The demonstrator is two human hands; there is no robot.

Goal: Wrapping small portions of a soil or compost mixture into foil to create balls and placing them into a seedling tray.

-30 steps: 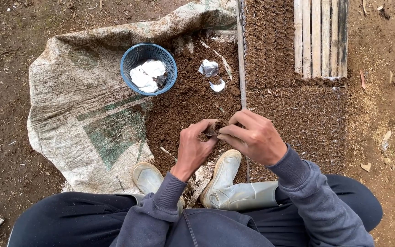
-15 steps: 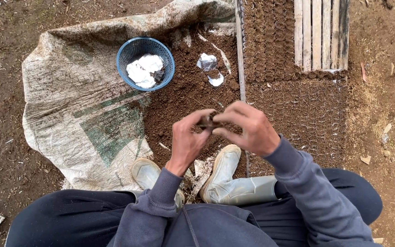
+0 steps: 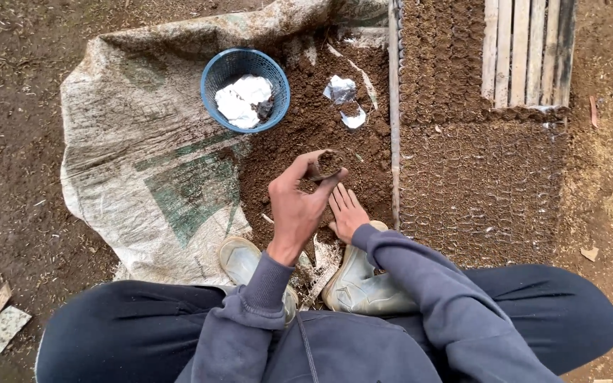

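Head view, looking straight down. Broad patch of bare brown ground on every side. Spread over it, a big pale woven sack with a faded green mark, heaped on its right half with dark loose soil. Right of that, across a thin upright rod, a wide bed of small soil-filled pots packed side by side, with a slatted wooden pallet at its far end. Dark trousers and a grey-blue sweatshirt at the bottom edge, two pale rubber boots planted between the knees. On the sack's far part, a round blue basket holding crumpled white sheets; just beside it on the soil, a few scraps of silvery plastic.

Left hand raised over the soil heap, thumb and fingers clenched round a small soil-filled pot — mouth up, dark earth showing inside. Right hand lower and just beside the left wrist, flat, fingers stretched out and released, grasping nothing — palm down on the soil.
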